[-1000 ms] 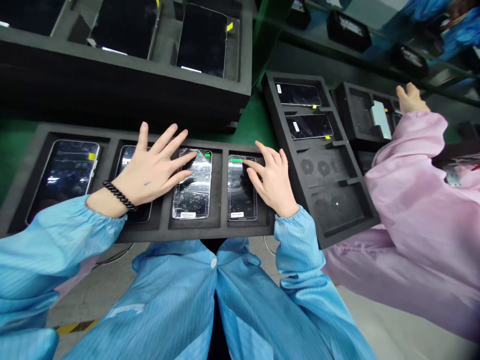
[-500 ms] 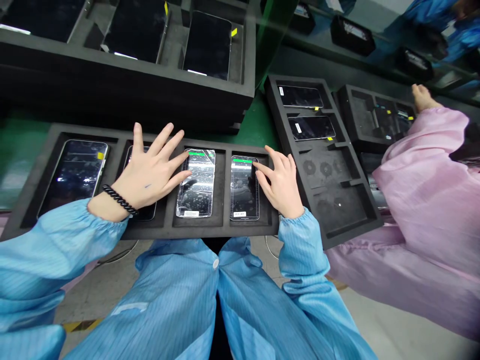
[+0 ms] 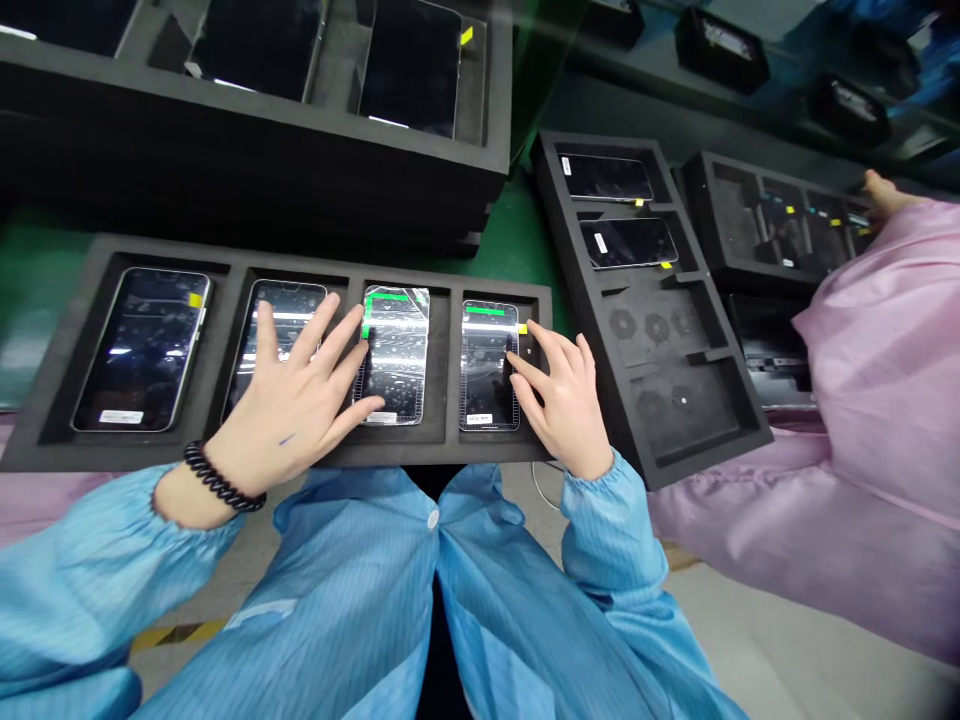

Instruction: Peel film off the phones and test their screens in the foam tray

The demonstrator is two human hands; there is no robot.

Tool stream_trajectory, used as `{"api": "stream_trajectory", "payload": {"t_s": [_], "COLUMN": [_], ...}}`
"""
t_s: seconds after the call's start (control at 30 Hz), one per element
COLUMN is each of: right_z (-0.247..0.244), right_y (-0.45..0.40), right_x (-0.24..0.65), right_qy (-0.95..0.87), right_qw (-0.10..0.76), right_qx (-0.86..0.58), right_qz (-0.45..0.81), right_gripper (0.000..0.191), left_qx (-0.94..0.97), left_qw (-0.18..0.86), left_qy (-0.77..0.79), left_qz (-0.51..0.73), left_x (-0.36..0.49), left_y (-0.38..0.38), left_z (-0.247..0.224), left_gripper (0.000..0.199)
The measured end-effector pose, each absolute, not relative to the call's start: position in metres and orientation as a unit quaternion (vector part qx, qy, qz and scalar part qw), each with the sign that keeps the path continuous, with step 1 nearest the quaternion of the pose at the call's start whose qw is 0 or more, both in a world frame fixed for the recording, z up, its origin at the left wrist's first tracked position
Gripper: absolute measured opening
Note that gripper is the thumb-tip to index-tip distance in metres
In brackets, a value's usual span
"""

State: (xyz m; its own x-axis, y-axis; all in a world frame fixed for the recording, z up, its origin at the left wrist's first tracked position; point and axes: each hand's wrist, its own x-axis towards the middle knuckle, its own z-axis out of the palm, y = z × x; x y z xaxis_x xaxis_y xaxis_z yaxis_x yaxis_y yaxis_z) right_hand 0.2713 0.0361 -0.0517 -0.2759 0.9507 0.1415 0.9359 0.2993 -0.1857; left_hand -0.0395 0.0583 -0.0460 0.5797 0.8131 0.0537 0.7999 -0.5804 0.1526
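Note:
A black foam tray (image 3: 442,455) lies across my lap, with a smartphone in each compartment. My left hand (image 3: 292,400) is spread, a fingertip at the left edge of the third phone (image 3: 397,365), whose screen shows a green strip along its top and upper left side. Part of the second phone (image 3: 277,300) is hidden under that hand. My right hand (image 3: 562,390) has its fingers apart, one fingertip at the right edge of the rightmost phone (image 3: 487,370), which has a green bar across the top. The leftmost phone (image 3: 146,350) bears a yellow tab and a white label.
Stacked black trays (image 3: 300,150) with phones stand behind. To the right lies another foam tray (image 3: 652,400) holding two phones at its far end. A co-worker's pink sleeve (image 3: 892,310) reaches toward a farther tray (image 3: 720,250).
Both hands have moved down along the phone edges, toward me. Green now also runs down the third phone's left side, and the rightmost phone's yellow tab has come into view.

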Motion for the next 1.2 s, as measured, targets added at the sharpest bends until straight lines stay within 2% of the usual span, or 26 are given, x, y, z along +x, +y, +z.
{"api": "stream_trajectory", "payload": {"t_s": [0.2,0.6,0.97,1.2], "right_z": [-0.052,-0.045,-0.055,-0.052], "right_y": [0.013,-0.016,0.038,0.033], "right_x": [0.271,0.271,0.272,0.269], "right_qy": [-0.802,-0.804,-0.767,-0.778], "right_qw": [0.118,0.109,0.149,0.162], "right_qx": [-0.585,-0.583,-0.623,-0.607], "right_qz": [0.03,0.044,0.024,0.031], "right_gripper": [0.034,0.032,0.037,0.036], "left_qx": [0.884,0.864,0.862,0.865], "left_qw": [0.065,0.116,0.112,0.105], "left_qy": [0.46,0.487,0.491,0.488], "left_qz": [0.053,0.043,0.053,0.045], "left_x": [-0.041,-0.037,-0.035,-0.039], "left_y": [0.031,-0.005,-0.004,-0.014], "left_z": [-0.044,-0.036,-0.033,-0.031], "left_gripper": [0.056,0.07,0.067,0.061]}}
